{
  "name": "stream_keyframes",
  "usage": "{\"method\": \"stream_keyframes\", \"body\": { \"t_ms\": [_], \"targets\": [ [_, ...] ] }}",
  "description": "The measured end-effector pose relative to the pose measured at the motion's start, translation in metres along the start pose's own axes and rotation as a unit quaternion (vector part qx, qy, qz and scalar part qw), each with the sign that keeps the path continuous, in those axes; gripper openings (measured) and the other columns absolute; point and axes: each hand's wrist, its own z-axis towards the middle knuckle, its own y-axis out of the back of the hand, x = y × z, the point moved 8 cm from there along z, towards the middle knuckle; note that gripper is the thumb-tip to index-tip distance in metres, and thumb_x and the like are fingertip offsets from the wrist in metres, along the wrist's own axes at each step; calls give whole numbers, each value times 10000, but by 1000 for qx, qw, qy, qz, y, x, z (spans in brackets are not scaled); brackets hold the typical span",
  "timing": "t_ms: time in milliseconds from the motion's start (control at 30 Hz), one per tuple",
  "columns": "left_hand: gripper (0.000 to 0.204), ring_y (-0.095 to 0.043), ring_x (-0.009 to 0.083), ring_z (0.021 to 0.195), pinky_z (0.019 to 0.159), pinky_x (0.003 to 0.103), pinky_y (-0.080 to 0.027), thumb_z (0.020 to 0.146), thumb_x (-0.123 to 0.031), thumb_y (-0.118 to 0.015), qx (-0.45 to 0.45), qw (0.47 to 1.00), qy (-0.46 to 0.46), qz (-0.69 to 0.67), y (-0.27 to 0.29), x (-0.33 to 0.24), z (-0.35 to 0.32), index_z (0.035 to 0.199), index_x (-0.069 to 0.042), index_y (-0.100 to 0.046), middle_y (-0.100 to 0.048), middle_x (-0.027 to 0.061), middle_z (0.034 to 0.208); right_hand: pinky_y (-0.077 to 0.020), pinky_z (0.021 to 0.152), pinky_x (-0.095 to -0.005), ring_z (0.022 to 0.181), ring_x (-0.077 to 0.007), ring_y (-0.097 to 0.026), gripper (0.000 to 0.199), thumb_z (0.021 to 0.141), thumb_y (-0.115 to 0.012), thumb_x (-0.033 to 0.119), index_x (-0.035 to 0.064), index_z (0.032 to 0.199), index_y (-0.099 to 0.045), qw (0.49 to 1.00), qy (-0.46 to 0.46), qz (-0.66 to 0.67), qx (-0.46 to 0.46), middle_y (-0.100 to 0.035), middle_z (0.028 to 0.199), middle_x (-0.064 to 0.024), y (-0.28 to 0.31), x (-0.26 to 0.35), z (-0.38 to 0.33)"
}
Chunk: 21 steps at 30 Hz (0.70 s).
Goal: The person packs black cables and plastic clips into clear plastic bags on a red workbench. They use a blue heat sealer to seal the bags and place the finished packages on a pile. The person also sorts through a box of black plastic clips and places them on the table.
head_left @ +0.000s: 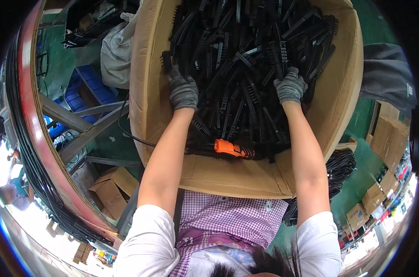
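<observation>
Both my hands wear grey knit gloves and reach into a large cardboard box point(147, 87) heaped with black toothed plastic strips point(223, 99). At the box's left wall, my left hand point(183, 90) is closed around a black toothed strip point(166, 61) whose end stands up past the fingers. Over on the right side of the heap, my right hand point(290, 87) has curled fingers against another upright strip, with its toothed end beyond the thumb. Fingertips of both hands are partly hidden among the dark pieces. An orange and black handheld tool point(232, 148) lies on the strips near the box's front wall.
A black cord point(134, 136) runs over the box's left wall. Left of it stand a metal frame point(80, 134), blue crates point(87, 85), and a red-edged table point(38, 115) bearing bundled black cables. Coiled black cable point(341, 166) and cardboard cartons point(387, 138) lie to the right.
</observation>
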Motion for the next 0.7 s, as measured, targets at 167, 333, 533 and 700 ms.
{"method": "stream_keyframes", "body": {
  "t_ms": [167,333,533,700],
  "targets": [
    [511,-358,350,1207,1000,407,-325,824,-159,-477,-22,955,-188,228,2,-62,52,1295,-34,-322,-362,211,1304,-399,910,-384,1077,-340,-515,620,712,-647,370,22,1194,-469,983,-10,148,106,-535,1159,-218,-5,-21,-38],
    [426,-464,360,1129,944,435,-382,825,-138,-479,14,952,-105,288,-17,-80,126,1239,-44,-440,-476,220,1207,-475,749,-315,846,-175,-584,303,785,-624,210,-3,996,-582,701,-75,639,308,-621,832,-89,-14,-26,-152],
    [387,-470,360,1140,924,458,-394,814,-251,-544,156,931,15,330,-29,-61,144,1141,-46,-549,-489,223,1217,-483,451,-261,580,-138,-568,302,817,-611,186,78,1066,-477,398,-198,777,446,-586,797,-65,0,-20,-269],
    [478,-483,346,1127,929,471,-383,816,-410,-504,249,904,-16,348,-27,-86,127,1152,-73,-550,-509,193,1207,-498,562,-310,697,-162,-579,380,831,-608,212,79,1149,-450,248,-209,808,492,-569,888,-71,-3,-20,-308]
  ]
}}
